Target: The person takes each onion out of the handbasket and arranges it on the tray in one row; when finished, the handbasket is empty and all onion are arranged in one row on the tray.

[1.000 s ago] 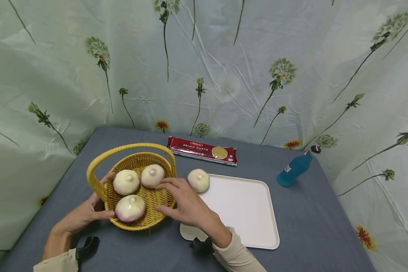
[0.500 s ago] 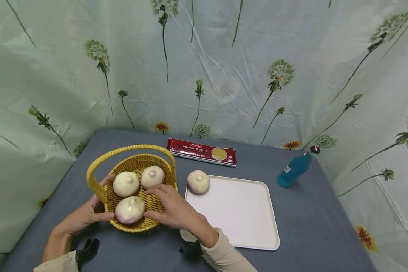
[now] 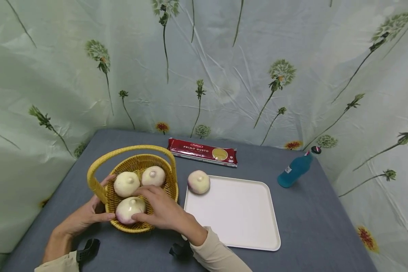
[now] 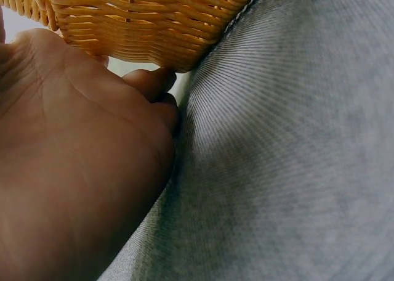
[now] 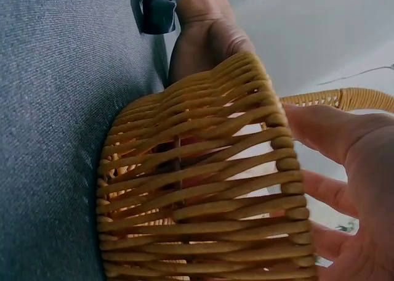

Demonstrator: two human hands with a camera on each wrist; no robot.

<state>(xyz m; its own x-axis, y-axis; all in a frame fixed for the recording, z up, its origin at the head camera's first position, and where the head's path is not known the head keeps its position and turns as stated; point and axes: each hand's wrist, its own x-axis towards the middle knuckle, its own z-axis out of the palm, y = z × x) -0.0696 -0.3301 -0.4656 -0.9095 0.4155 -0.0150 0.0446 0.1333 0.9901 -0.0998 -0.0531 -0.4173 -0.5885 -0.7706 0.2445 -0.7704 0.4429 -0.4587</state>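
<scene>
A yellow wicker basket [image 3: 146, 160] with a tall handle stands on the left of the table and holds three white turnips with purple tinges. My left hand [image 3: 83, 215] grips the basket's left side, thumb at the front rim; the left wrist view shows this hand [image 4: 86, 151] against the wicker wall. Inside the basket, my right hand [image 3: 161, 207] reaches round the front turnip [image 3: 125, 208], with the thumb in front and fingers behind. Behind it lie the left turnip [image 3: 126, 184] and the back turnip [image 3: 153, 176]. In the right wrist view, woven wall [image 5: 203, 188] partly hides what the right fingers touch.
Right of the basket lies a white tray [image 3: 238, 211], with another turnip [image 3: 198, 182] at its back left corner. A red pasta packet [image 3: 202, 152] lies behind. On the far right a blue bottle [image 3: 297, 169] rests on the grey tablecloth [image 3: 309, 234]. Floral curtain backs the table.
My right hand has moved left and deeper into the basket, from the right rim to around the front turnip. The left hand and the basket have stayed in place.
</scene>
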